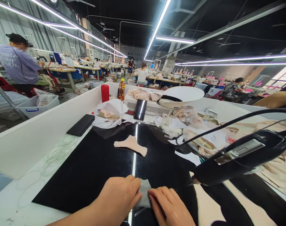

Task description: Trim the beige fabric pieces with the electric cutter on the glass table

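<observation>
Both my hands rest at the near edge of a glossy black work surface (91, 169). My left hand (120, 194) and my right hand (167, 205) have their fingers curled and pressed on a small pale grey fabric piece (144, 191) lying between them. A beige fabric cut piece (131, 145) lies flat farther out on the black surface, apart from both hands. A black hand-held tool (242, 157) with a black cord reaches in from the right, its tip just above and right of my right hand.
A white wall (39, 131) borders the table on the left, with a black phone (81, 124) on its ledge. At the back stand a red cup (105, 93), a drink bottle (121, 89), a white bowl (183, 95) and piles of beige fabric (199, 128). Other workers sit at sewing tables beyond.
</observation>
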`<state>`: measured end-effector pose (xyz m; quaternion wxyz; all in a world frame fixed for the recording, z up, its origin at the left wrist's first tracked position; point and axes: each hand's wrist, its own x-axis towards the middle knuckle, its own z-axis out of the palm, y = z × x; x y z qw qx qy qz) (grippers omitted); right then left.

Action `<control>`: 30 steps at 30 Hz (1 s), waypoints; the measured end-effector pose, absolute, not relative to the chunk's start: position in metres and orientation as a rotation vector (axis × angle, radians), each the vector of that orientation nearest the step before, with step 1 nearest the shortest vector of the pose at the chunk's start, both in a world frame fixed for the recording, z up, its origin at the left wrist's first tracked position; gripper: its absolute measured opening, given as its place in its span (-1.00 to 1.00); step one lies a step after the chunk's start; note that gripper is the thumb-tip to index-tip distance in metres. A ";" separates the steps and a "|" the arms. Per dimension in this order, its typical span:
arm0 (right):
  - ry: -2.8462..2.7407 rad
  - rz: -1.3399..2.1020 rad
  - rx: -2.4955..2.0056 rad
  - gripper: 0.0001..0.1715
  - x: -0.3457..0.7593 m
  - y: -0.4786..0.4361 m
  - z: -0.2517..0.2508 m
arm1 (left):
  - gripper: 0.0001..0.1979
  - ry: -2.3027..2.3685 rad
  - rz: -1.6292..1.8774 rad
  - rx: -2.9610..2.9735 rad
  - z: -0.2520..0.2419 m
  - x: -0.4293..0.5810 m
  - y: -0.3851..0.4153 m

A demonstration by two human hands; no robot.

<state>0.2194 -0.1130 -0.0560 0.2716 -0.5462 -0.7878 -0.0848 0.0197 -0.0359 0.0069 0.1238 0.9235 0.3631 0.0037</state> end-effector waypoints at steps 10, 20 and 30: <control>-2.137 -0.236 -1.468 -0.74 0.221 -0.113 -0.058 | -0.77 0.841 0.369 3.178 -0.017 0.018 -0.036; -2.108 -0.264 -1.490 -0.69 0.219 -0.115 -0.062 | -0.78 0.553 0.601 3.001 -0.030 0.017 -0.038; -2.129 -0.286 -1.466 -0.73 0.220 -0.113 -0.061 | -0.83 0.478 0.677 3.024 -0.037 0.016 -0.036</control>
